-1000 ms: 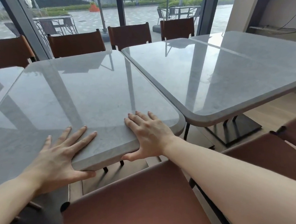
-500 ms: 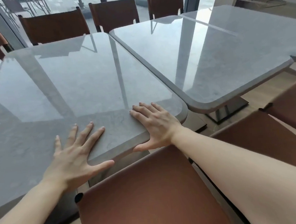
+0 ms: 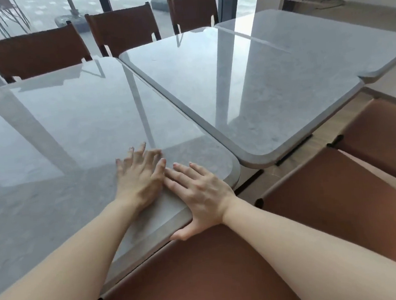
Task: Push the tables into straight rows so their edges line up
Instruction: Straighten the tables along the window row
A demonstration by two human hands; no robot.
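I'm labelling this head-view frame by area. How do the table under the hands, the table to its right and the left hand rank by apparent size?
1. Table under the hands: largest, though it is nearest the camera.
2. Right table.
3. Left hand: clearly smallest.

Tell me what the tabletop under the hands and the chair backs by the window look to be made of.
Tabletop: likely polished stone or a stone-look slab; mottled grey, glossy, mirroring the window frames, with a thick rounded edge. Chair backs: probably brown leather or leather-like material, matte, stretched flat between dark frame posts.
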